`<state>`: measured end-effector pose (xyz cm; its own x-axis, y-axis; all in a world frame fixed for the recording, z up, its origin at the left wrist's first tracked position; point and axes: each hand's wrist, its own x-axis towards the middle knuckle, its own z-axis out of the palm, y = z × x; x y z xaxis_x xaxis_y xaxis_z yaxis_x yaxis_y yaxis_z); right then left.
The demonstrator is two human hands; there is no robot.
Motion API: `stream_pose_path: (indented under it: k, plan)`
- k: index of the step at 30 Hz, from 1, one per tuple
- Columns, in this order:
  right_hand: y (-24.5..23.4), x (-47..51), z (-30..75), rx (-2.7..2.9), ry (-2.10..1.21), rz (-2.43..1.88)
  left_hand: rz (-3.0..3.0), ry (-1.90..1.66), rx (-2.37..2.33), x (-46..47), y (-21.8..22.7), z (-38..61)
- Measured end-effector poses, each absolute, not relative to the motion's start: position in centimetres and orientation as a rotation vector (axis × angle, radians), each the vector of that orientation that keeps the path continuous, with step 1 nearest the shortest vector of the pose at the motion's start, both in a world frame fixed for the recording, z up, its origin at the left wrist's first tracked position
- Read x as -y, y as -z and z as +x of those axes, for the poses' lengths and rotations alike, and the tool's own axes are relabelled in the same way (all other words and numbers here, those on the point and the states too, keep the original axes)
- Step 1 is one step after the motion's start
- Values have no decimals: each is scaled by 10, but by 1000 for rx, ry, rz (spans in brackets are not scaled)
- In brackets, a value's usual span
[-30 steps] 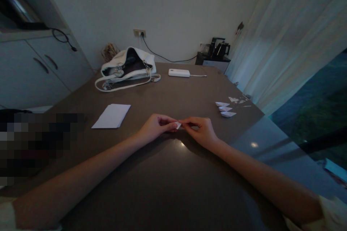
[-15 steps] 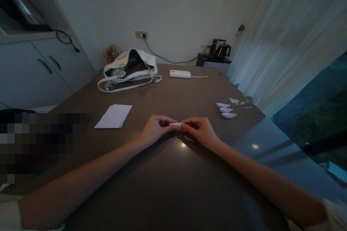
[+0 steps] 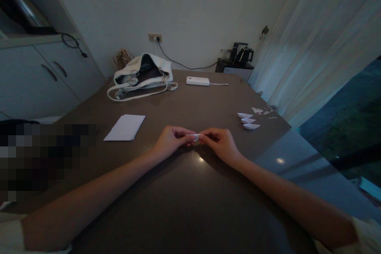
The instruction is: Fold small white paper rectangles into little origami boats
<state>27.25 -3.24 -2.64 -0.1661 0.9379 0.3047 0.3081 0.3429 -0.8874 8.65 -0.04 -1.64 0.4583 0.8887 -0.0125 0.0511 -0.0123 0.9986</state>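
Observation:
A small folded piece of white paper (image 3: 196,137) is pinched between my two hands, just above the table (image 3: 190,202). My left hand (image 3: 173,139) grips its left end between thumb and fingers. On its right end, the thumb and fingers of my right hand (image 3: 220,143) are closed. Much of the paper is covered by my fingertips. To the right stand three small folded paper boats (image 3: 251,126) in a close row. A stack of white paper sheets (image 3: 125,127) lies to the left of my hands.
Scraps of torn paper (image 3: 262,111) lie beyond the boats, near the table's right edge. Farther back are an open white handbag (image 3: 143,73) and a white power bank (image 3: 198,81) with a short cable. A black kettle (image 3: 244,55) stands on a low cabinet behind the table.
The folded paper has tilted a little between my fingers, and more of its near face shows. Both hands stay in nearly the same place.

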Motion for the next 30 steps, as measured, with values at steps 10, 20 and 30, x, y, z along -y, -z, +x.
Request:
stream_pose_path:
  k: [10, 20, 30]
  plan:
    - [29, 28, 272, 1517, -899, -1127, 1336, -890, -843, -6, 26, 86]
    - [32, 29, 266, 1443, -927, -1127, 1424, -924, -801, -3, 28, 89]
    - [29, 32, 265, 1480, -1031, -1088, 1619, -943, -834, -2, 25, 88]
